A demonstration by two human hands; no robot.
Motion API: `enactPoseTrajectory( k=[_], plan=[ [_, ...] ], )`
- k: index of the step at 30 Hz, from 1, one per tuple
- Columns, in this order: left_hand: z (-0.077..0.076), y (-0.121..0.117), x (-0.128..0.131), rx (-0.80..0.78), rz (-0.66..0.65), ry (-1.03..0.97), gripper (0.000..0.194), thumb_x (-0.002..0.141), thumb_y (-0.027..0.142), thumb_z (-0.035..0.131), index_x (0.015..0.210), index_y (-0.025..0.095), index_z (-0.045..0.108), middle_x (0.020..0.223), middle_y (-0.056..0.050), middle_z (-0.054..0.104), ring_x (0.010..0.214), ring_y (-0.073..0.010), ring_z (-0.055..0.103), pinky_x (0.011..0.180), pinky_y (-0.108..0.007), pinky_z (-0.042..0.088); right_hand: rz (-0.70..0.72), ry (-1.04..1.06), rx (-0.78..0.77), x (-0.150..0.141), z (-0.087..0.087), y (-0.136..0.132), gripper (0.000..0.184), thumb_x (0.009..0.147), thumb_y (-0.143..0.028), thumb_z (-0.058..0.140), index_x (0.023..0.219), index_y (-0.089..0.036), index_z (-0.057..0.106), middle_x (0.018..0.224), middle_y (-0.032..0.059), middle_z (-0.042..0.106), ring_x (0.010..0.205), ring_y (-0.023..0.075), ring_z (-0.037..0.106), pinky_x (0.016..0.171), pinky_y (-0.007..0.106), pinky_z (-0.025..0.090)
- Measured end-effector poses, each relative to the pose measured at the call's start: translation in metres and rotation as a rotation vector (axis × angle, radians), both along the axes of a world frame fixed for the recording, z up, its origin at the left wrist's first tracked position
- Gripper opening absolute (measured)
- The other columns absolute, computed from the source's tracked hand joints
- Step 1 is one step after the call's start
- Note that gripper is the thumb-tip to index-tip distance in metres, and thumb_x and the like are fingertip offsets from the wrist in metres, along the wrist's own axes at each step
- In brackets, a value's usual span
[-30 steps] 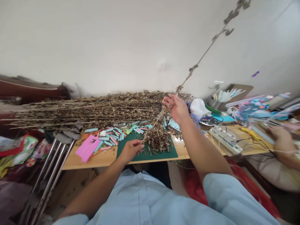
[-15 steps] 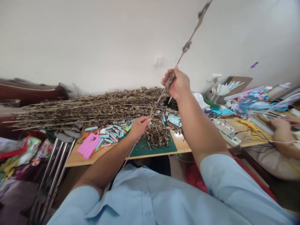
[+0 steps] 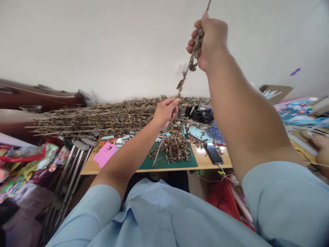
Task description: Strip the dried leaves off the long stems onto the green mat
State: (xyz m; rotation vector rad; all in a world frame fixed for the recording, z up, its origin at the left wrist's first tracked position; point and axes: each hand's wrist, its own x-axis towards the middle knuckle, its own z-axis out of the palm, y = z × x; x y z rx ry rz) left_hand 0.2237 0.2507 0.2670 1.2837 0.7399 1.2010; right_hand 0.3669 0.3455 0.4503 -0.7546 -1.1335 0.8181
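Note:
My left hand (image 3: 166, 111) is closed on a long dried stalk (image 3: 183, 79) above the table, pinching it partway along. Higher up, in front of the wall, my right hand (image 3: 209, 39) wraps round the same stalk, with crumpled dry leaves bunched against its palm. The stalk slants from lower left to upper right, its bare lower end hanging over the green cutting mat (image 3: 183, 164). Under it lies a heap of dry leaves (image 3: 176, 147) on the mat. A big pile of dried stalks (image 3: 102, 118) stretches along the wall behind.
Blue and pink paper rolls and a pink card (image 3: 105, 153) lie left on the wooden table (image 3: 91, 166). At right are a smartphone (image 3: 214, 153) with a cable and purple yarn (image 3: 216, 132). Metal crutches (image 3: 73, 171) lean at the table's left. Another person's arm shows far right.
My right hand has slid up the stalk, away from the table, gathering leaves. My left hand has risen with its grip. The smartphone has come into sight from behind my right arm.

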Motion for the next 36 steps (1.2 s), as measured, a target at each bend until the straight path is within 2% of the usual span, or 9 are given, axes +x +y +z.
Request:
enactPoseTrajectory(
  k=[4, 8, 11, 16, 19, 22, 27, 32, 36],
  plan=[
    [0.007, 0.003, -0.005, 0.03, 0.041, 0.03, 0.029, 0.089, 0.046, 0.063, 0.096, 0.018, 0.064, 0.062, 0.005, 0.051, 0.044, -0.0026, 0.041, 0.042, -0.015, 0.023, -0.048, -0.069, -0.01, -0.01, 0.005, -0.002, 0.047, 0.095, -0.065, 0.046, 0.078, -0.022, 0.055, 0.063, -0.0033, 0.054, 0.051, 0.0085, 0.052, 0.053, 0.026, 0.054],
    [-0.007, 0.007, -0.011, 0.028, 0.073, 0.06, 0.03, 0.085, 0.047, 0.065, 0.089, 0.018, 0.064, 0.061, 0.005, 0.051, 0.043, -0.0037, 0.038, 0.04, -0.017, 0.022, -0.1, -0.001, -0.049, -0.016, -0.02, 0.001, 0.045, 0.097, -0.059, 0.047, 0.074, -0.021, 0.054, 0.058, -0.004, 0.051, 0.044, 0.0087, 0.048, 0.042, 0.023, 0.046],
    [-0.027, 0.008, -0.016, -0.021, 0.09, 0.099, 0.03, 0.082, 0.047, 0.066, 0.085, 0.018, 0.063, 0.059, 0.005, 0.051, 0.042, -0.0043, 0.037, 0.039, -0.018, 0.021, -0.081, 0.064, -0.132, -0.013, -0.053, 0.008, 0.041, 0.095, -0.055, 0.054, 0.072, -0.022, 0.052, 0.056, -0.0049, 0.049, 0.042, 0.0084, 0.047, 0.04, 0.023, 0.045],
    [-0.073, 0.002, -0.023, -0.101, 0.126, 0.164, 0.031, 0.08, 0.048, 0.066, 0.077, 0.017, 0.063, 0.055, 0.005, 0.049, 0.041, -0.0059, 0.036, 0.039, -0.019, 0.022, -0.044, 0.105, -0.238, -0.013, -0.13, 0.013, 0.037, 0.093, -0.051, 0.057, 0.071, -0.022, 0.052, 0.055, -0.0051, 0.052, 0.042, 0.0086, 0.047, 0.042, 0.024, 0.044],
    [-0.097, -0.005, -0.028, -0.141, 0.158, 0.229, 0.034, 0.079, 0.051, 0.066, 0.076, 0.017, 0.063, 0.055, 0.005, 0.05, 0.041, -0.0059, 0.037, 0.04, -0.019, 0.027, -0.127, -0.004, -0.223, -0.017, -0.174, 0.01, 0.04, 0.092, -0.055, 0.053, 0.07, -0.022, 0.054, 0.055, -0.0049, 0.052, 0.045, 0.009, 0.047, 0.046, 0.023, 0.042],
    [-0.113, -0.01, -0.035, -0.159, 0.181, 0.251, 0.034, 0.078, 0.051, 0.066, 0.082, 0.017, 0.067, 0.054, 0.006, 0.05, 0.042, -0.0064, 0.038, 0.042, -0.019, 0.032, -0.297, -0.198, -0.146, -0.015, -0.205, 0.003, 0.039, 0.093, -0.054, 0.05, 0.069, -0.023, 0.058, 0.064, -0.0023, 0.057, 0.061, 0.0125, 0.055, 0.06, 0.025, 0.046],
    [-0.127, -0.015, -0.047, -0.103, 0.188, 0.255, 0.037, 0.078, 0.052, 0.066, 0.073, 0.015, 0.065, 0.051, 0.005, 0.049, 0.042, -0.0068, 0.038, 0.042, -0.02, 0.032, -0.342, -0.401, -0.092, -0.009, -0.229, -0.015, 0.035, 0.091, -0.055, 0.051, 0.083, -0.025, 0.067, 0.075, 0.0002, 0.062, 0.078, 0.018, 0.057, 0.073, 0.028, 0.047],
    [-0.135, -0.02, -0.056, -0.095, 0.194, 0.286, 0.039, 0.078, 0.054, 0.066, 0.074, 0.014, 0.066, 0.051, 0.004, 0.05, 0.044, -0.0072, 0.038, 0.044, -0.02, 0.029, -0.219, -0.341, -0.151, -0.016, -0.248, -0.033, 0.045, 0.091, -0.063, 0.048, 0.087, -0.022, 0.065, 0.079, 0.0, 0.057, 0.055, 0.0126, 0.05, 0.049, 0.026, 0.046],
    [-0.142, -0.024, -0.062, -0.04, 0.193, 0.334, 0.041, 0.08, 0.054, 0.064, 0.073, 0.014, 0.068, 0.05, 0.004, 0.049, 0.045, -0.0071, 0.037, 0.046, -0.021, 0.027, -0.189, -0.282, -0.177, -0.024, -0.264, -0.042, 0.044, 0.089, -0.064, 0.05, 0.089, -0.021, 0.061, 0.08, 0.0004, 0.055, 0.054, 0.012, 0.05, 0.04, 0.025, 0.044]
  ],
)
